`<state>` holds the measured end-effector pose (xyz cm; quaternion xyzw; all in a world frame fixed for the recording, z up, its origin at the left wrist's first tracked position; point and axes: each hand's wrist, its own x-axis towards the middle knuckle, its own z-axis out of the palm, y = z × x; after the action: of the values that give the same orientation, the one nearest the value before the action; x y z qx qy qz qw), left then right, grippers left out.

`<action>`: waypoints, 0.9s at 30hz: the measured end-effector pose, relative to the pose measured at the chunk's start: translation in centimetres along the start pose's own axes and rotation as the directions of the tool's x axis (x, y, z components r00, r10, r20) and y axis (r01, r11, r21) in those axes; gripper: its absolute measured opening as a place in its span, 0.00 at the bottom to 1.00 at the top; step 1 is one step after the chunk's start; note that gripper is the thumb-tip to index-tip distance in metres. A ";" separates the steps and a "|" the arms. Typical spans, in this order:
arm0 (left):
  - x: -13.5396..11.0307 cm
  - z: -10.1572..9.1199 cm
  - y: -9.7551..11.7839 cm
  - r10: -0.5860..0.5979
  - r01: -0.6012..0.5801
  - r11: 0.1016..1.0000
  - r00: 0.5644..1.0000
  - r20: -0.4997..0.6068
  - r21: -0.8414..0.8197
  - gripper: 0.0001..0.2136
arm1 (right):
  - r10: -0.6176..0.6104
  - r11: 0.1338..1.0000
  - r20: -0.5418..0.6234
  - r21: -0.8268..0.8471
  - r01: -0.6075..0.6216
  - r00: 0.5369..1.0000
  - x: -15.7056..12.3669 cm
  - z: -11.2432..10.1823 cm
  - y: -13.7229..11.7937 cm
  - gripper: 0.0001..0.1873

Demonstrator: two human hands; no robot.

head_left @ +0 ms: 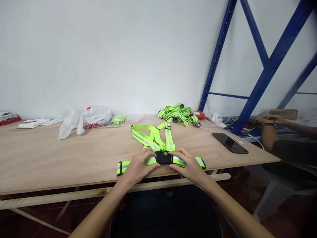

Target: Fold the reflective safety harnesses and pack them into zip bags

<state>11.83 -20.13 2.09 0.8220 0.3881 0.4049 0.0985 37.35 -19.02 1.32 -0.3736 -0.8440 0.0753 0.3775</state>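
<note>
The left hand [139, 166] and right hand [192, 166] pinch a neon-green reflective webbing harness [169, 138]. Its black plastic buckle [163, 158] lies between them.

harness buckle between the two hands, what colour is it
The harness buckle is black, as the head view shows.

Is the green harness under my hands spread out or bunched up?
Spread out: the harness lies on the table, its straps making open loops, belt extended sideways.
</note>
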 end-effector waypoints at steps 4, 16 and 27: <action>-0.3 -0.3 0.3 -0.080 0.069 0.988 0.994 0.080 0.140 0.15 | -0.004 0.987 0.065 -0.159 0.014 0.998 0.1 0.3 0.0 0.21; -5.5 -10.0 -1.4 -0.281 0.258 0.956 0.940 0.193 0.140 0.22 | 0.056 0.980 0.211 -0.197 -0.014 0.976 -1.7 -5.9 2.5 0.29; -6.0 -10.7 -2.4 -0.298 0.282 0.953 0.939 0.170 0.112 0.18 | 0.156 0.987 0.289 -0.084 -0.137 0.945 -2.9 -8.6 3.3 0.25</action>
<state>0.32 -24.47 4.37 0.7934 0.5112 0.2907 0.1572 46.46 -20.03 4.36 -0.4316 -0.8626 0.1314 0.2289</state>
